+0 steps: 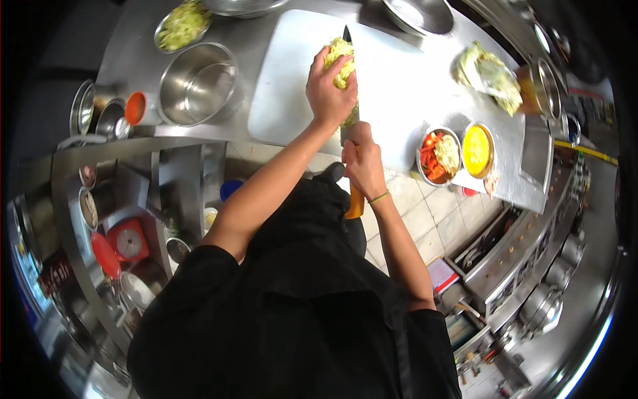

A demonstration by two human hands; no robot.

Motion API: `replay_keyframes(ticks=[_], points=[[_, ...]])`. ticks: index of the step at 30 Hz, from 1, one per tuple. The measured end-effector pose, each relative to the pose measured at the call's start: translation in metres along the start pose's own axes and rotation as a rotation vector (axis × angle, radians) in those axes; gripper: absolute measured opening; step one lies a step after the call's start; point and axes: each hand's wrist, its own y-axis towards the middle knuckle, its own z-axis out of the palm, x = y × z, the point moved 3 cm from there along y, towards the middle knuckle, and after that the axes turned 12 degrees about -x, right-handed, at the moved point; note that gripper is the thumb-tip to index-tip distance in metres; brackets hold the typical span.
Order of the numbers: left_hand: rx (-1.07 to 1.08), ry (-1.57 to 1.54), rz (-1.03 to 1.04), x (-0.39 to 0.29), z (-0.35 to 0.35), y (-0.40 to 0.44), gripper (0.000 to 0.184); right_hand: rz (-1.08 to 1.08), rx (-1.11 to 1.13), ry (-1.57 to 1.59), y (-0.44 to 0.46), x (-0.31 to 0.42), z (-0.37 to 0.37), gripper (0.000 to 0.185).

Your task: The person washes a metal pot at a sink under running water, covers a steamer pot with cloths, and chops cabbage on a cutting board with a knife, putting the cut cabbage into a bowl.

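Note:
A white cutting board (286,73) lies on the steel counter. On it is a narrow heap of pale green shredded cabbage (340,50). My left hand (330,93) is curled over the shreds, fingers and thumb around them, close against the knife blade. My right hand (364,161) is wrapped around the knife (355,203) near where its orange handle meets the blade. The tip points away from me, past the far end of the heap. My left palm hides part of the cabbage, and my right fingers cover part of the handle.
Left of the board stand a deep steel pot (198,85), a bowl of shredded cabbage (183,25) and an orange cup (135,108). To the right are a leafy cabbage piece (488,78), a bowl of red pieces (435,159) and a bowl of yellow liquid (476,153).

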Motion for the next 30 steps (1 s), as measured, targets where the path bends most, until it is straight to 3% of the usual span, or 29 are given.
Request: replay_keyframes(ticks=[5,7,11,15,18,21,23,26,27,29,30], points=[[-0.265,0.004,0.166,-0.015,-0.072,0.066,0.030,-0.063,0.145,0.045,0.006,0.079,0.033,0.025],[-0.371,0.126,0.259,-0.014,-0.109,0.093,0.031,-0.327,0.136,0.009,0.009,0.109,0.057,0.018],[-0.453,0.266,0.194,0.009,-0.171,0.123,0.030,-0.348,0.270,0.028,0.010,0.150,0.111,0.028],[-0.478,0.269,0.013,0.073,-0.195,0.130,0.028,-0.383,0.265,-0.057,0.019,0.136,0.166,0.030],[-0.164,0.581,-0.213,0.106,-0.194,0.133,0.021,-0.383,0.109,-0.162,0.028,0.127,0.168,0.028],[-0.077,0.609,-0.147,0.115,-0.199,0.136,0.020,-0.363,0.088,-0.154,0.030,0.132,0.143,0.024],[-0.092,0.581,-0.212,0.110,-0.205,0.140,0.018,-0.422,0.073,-0.143,0.033,0.128,0.135,0.024],[-0.045,0.512,-0.204,0.099,-0.217,0.144,0.017,-0.249,0.251,-0.024,0.038,0.121,0.132,0.028],[-0.034,0.461,-0.085,0.092,-0.218,0.144,0.020,-0.247,0.238,-0.018,0.038,0.122,0.131,0.028],[-0.014,0.404,0.050,0.074,-0.219,0.144,0.022,0.109,0.420,0.269,0.036,0.130,0.135,0.032],[0.064,0.282,0.181,0.062,-0.217,0.140,0.027,0.162,0.428,0.325,0.035,0.132,0.137,0.035]])
